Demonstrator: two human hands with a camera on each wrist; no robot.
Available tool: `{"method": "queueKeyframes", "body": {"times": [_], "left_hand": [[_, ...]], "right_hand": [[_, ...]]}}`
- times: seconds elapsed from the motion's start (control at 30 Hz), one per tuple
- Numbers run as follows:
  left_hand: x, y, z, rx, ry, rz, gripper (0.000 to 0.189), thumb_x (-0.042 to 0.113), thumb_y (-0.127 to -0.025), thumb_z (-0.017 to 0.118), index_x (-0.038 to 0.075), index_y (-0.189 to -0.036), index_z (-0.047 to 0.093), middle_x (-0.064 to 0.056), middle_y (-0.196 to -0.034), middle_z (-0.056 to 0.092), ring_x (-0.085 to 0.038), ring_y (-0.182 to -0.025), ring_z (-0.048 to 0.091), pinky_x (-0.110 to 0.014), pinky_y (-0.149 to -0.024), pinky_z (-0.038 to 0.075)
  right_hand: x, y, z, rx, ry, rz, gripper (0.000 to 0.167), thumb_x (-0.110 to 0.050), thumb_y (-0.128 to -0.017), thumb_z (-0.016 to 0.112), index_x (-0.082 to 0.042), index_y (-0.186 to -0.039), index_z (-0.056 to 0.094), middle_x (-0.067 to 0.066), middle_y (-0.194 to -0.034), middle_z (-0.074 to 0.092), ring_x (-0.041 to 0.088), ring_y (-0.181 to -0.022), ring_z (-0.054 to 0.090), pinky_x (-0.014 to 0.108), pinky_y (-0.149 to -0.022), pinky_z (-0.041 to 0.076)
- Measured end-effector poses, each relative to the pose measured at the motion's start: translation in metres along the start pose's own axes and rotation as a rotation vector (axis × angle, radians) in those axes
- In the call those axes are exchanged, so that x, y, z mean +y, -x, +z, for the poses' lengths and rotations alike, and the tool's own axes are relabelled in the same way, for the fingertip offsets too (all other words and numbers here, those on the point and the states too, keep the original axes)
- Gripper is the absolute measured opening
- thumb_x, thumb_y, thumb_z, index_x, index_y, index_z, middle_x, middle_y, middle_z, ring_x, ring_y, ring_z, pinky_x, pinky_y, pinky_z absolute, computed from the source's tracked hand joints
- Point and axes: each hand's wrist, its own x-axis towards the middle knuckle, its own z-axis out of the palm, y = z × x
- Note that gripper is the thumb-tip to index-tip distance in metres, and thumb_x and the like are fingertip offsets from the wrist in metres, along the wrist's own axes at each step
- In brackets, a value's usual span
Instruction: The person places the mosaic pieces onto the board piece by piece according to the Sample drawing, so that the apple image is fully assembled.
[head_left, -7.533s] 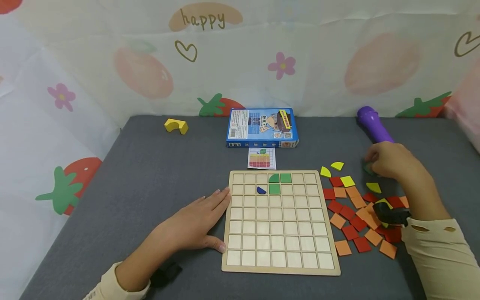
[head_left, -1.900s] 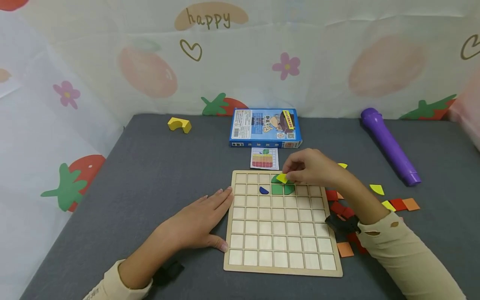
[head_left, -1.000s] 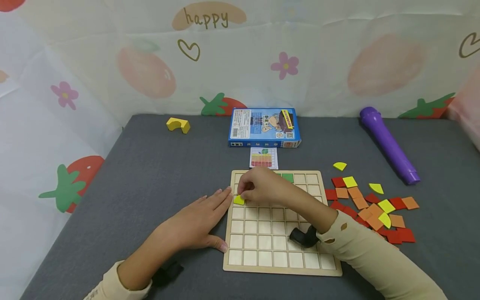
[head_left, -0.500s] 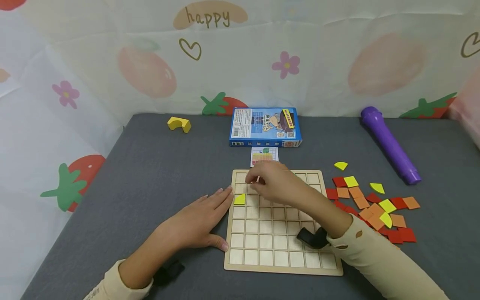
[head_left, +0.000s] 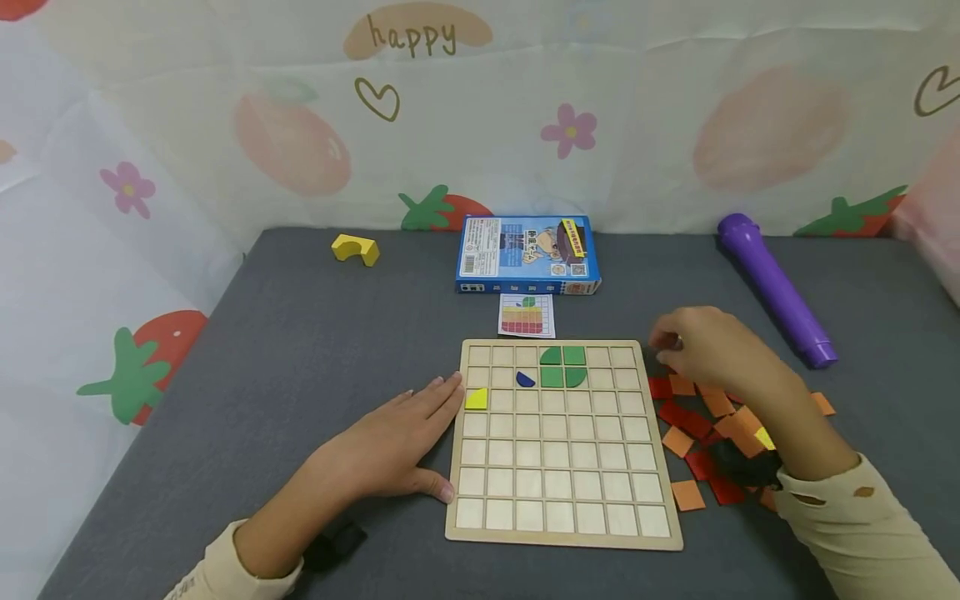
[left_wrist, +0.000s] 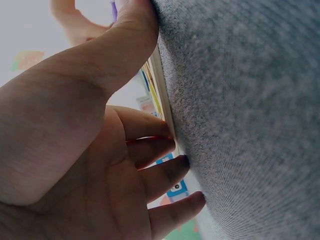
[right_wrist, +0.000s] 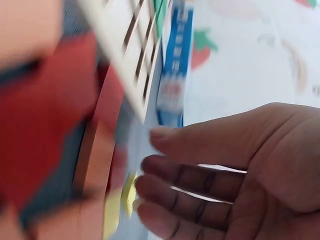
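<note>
My left hand (head_left: 401, 442) lies with straight fingers along the left edge of the wooden grid board (head_left: 564, 542), fingertips and thumb touching its rim. A yellow tile with one rounded corner (head_left: 476, 399) sits in the leftmost cell of the third row. Near the top of the board are several green tiles (head_left: 552, 377) and a dark blue half-round piece (head_left: 525, 379). My right hand (head_left: 708, 343) hovers over the loose tiles right of the board, holding nothing. In the right wrist view its thumb and fingers stand apart, close to yellow tiles (right_wrist: 112, 215).
Red tiles (head_left: 701, 464) and orange tiles (head_left: 678, 442) lie scattered right of the board, partly hidden by my right arm. Behind the board are a pattern card (head_left: 527, 317) and a blue box (head_left: 528, 254). A purple microphone-shaped object (head_left: 780, 292) and yellow arch block (head_left: 356, 249) lie farther back.
My right hand brought a yellow tile to the board's left column, let go of it, and moved back right over the loose tiles. Earlier it added a green tile. The left hand stayed put.
</note>
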Motion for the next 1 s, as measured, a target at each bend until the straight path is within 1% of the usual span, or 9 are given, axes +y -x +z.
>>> {"method": "queueKeyframes", "body": {"times": [0.1, 0.27, 0.37, 0.57, 0.77, 0.87, 1.0], "left_hand": [[0.0, 0.0, 0.0, 0.003, 0.006, 0.0, 0.116, 0.06, -0.079, 0.075, 0.002, -0.16, 0.015, -0.011, -0.167, 0.009, -0.03, -0.151, 0.014, -0.053, -0.117, 0.023], [0.0, 0.0, 0.002, -0.007, 0.013, -0.007, 0.116, 0.061, -0.079, 0.074, 0.004, -0.16, 0.015, -0.009, -0.167, 0.007, -0.028, -0.151, 0.013, -0.052, -0.117, 0.022], [0.0, -0.001, 0.002, -0.01, 0.007, -0.014, 0.116, 0.062, -0.079, 0.074, 0.004, -0.16, 0.015, -0.009, -0.167, 0.007, -0.028, -0.151, 0.013, -0.052, -0.117, 0.022], [0.0, -0.001, 0.001, -0.006, 0.0, -0.017, 0.116, 0.062, -0.079, 0.074, 0.004, -0.16, 0.015, -0.009, -0.167, 0.008, -0.028, -0.151, 0.013, -0.051, -0.117, 0.022], [0.001, 0.0, 0.0, -0.007, 0.005, -0.016, 0.116, 0.061, -0.079, 0.074, 0.004, -0.16, 0.015, -0.01, -0.167, 0.008, -0.028, -0.152, 0.013, -0.052, -0.117, 0.022], [0.001, 0.0, 0.0, -0.006, 0.003, -0.017, 0.115, 0.06, -0.079, 0.075, 0.004, -0.16, 0.016, -0.01, -0.167, 0.008, -0.028, -0.151, 0.013, -0.052, -0.117, 0.022], [0.002, 0.0, -0.001, -0.006, 0.004, -0.015, 0.115, 0.06, -0.08, 0.075, 0.004, -0.16, 0.016, -0.01, -0.167, 0.008, -0.028, -0.151, 0.013, -0.052, -0.117, 0.022]], "right_hand": [[0.02, 0.009, -0.003, -0.012, 0.032, 0.034, 0.019, -0.001, -0.087, 0.07, 0.001, -0.106, 0.075, 0.013, -0.1, 0.071, 0.036, -0.093, 0.065, 0.053, -0.075, 0.052], [0.041, 0.018, -0.003, -0.015, 0.02, 0.019, 0.023, 0.0, -0.083, 0.072, 0.001, -0.106, 0.075, 0.013, -0.101, 0.071, 0.037, -0.096, 0.064, 0.056, -0.079, 0.052], [0.049, 0.022, -0.001, -0.007, 0.003, 0.003, 0.023, -0.001, -0.084, 0.075, 0.001, -0.106, 0.074, 0.011, -0.098, 0.07, 0.034, -0.092, 0.064, 0.055, -0.078, 0.052], [0.053, 0.023, 0.001, 0.003, -0.035, 0.008, 0.019, 0.0, -0.085, 0.076, -0.001, -0.104, 0.073, 0.007, -0.094, 0.067, 0.028, -0.087, 0.061, 0.048, -0.074, 0.052], [0.055, 0.023, 0.001, -0.014, -0.055, 0.014, 0.02, -0.001, -0.086, 0.076, -0.001, -0.105, 0.071, 0.006, -0.094, 0.065, 0.026, -0.085, 0.059, 0.047, -0.073, 0.051], [0.055, 0.022, 0.001, -0.01, -0.065, 0.022, 0.017, -0.002, -0.086, 0.076, -0.002, -0.102, 0.07, 0.005, -0.093, 0.064, 0.025, -0.084, 0.059, 0.045, -0.073, 0.051], [0.051, 0.023, 0.001, 0.005, -0.08, 0.029, 0.015, -0.002, -0.086, 0.076, -0.004, -0.096, 0.065, 0.002, -0.087, 0.064, 0.022, -0.08, 0.06, 0.043, -0.071, 0.051]]}}
